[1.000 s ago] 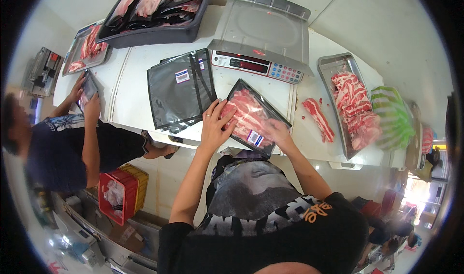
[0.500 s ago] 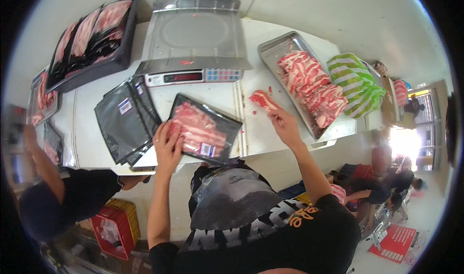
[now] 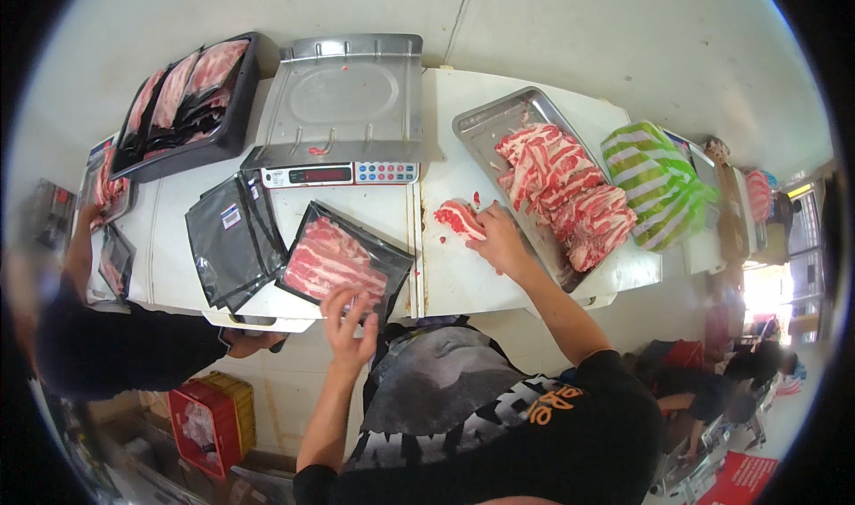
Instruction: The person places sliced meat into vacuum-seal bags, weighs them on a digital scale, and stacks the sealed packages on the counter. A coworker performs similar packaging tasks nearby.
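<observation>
A flat black-backed clear bag of sliced marbled meat [image 3: 334, 260] lies on the white table in front of me. My left hand [image 3: 349, 325] rests on its near edge, fingers apart, covering part of the bag's lower corner. Farther right, my right hand [image 3: 500, 242] has its fingers closed at the end of a small strip of red and white meat [image 3: 459, 217] on the tabletop. Beside that hand stands a steel tray [image 3: 476, 118] with a heap of marbled meat slices [image 3: 565, 193]. Several black bags [image 3: 227, 238] overlap left of the filled one.
A scale [image 3: 343, 95] with a steel platform stands at the back. A black crate [image 3: 169, 162] of packed meat is at the far left. A green-striped plastic bag [image 3: 655, 184] sits right of the tray. A co-worker [image 3: 134, 345] is at the left table end.
My left hand has gone from the filled bag's left side to its near right corner. My right hand stays at the meat strip. The whole view has shifted.
</observation>
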The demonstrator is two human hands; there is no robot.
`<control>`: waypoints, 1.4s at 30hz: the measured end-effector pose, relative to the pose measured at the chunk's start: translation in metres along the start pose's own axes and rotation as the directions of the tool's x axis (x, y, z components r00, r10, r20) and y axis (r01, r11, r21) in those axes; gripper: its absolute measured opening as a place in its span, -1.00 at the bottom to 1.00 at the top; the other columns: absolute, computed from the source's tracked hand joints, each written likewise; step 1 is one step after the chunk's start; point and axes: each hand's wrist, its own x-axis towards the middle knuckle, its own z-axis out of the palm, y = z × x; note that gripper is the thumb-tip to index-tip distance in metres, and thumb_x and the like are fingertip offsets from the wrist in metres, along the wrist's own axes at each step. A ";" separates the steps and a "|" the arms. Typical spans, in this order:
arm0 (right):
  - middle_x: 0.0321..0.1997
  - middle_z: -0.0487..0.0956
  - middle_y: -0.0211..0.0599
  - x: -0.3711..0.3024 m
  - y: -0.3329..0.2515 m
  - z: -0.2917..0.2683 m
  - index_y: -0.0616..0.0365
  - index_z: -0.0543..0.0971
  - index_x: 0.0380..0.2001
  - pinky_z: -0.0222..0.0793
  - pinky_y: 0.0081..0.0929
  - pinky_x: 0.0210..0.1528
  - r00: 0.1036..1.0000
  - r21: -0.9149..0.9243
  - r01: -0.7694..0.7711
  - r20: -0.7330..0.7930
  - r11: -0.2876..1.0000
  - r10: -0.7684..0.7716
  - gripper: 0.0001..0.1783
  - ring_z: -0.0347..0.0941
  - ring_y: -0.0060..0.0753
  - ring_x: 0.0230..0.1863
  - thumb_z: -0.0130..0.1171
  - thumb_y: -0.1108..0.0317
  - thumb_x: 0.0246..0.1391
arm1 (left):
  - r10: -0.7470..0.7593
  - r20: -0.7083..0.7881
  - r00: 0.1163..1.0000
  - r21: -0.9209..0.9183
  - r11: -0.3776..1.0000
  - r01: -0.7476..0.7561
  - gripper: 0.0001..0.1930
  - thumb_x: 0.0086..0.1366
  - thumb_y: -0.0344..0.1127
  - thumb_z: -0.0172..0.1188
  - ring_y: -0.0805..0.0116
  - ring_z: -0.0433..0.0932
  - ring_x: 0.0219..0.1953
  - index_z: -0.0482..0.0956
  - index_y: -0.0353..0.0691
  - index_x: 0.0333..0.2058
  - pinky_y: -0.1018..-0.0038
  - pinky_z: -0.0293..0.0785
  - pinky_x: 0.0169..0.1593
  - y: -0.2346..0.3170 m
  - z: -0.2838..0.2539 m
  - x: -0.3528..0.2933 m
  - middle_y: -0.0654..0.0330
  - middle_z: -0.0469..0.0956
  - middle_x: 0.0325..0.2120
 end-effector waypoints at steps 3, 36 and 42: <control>-0.26 0.62 -0.13 0.003 -0.003 -0.017 0.27 0.60 -0.22 0.50 -0.18 -0.08 0.945 0.236 -0.255 0.268 0.938 0.189 -0.54 0.56 0.11 -0.23 0.60 0.26 -0.11 | -0.029 0.017 0.999 -0.103 0.994 0.030 -0.64 0.18 -0.51 0.33 -0.11 0.55 0.08 0.67 -0.30 -0.01 0.08 0.46 0.16 0.039 0.015 0.002 -0.01 0.61 -0.04; -0.25 0.57 -0.33 0.000 -0.061 -0.071 0.28 0.65 -0.32 0.41 -0.50 -0.15 0.987 0.818 0.126 -0.043 0.561 -0.158 -0.80 0.49 -0.46 -0.18 0.51 0.51 0.03 | -0.592 0.364 0.719 -0.772 0.240 0.589 -0.67 0.66 -0.20 -0.03 0.52 0.62 -0.17 0.59 -0.34 0.04 0.42 0.61 0.01 0.121 0.124 0.087 0.27 0.65 -0.18; -0.25 0.62 -0.33 0.008 -0.051 -0.073 0.29 0.70 -0.22 0.40 -0.49 -0.05 0.970 0.782 0.073 0.089 0.619 -0.227 -0.83 0.50 -0.50 -0.13 0.43 0.44 0.16 | -0.548 0.313 0.776 -0.760 0.346 0.551 -0.67 0.66 -0.22 -0.01 0.59 0.54 -0.18 0.60 -0.35 0.09 0.51 0.52 -0.05 0.102 0.125 0.080 0.31 0.64 -0.20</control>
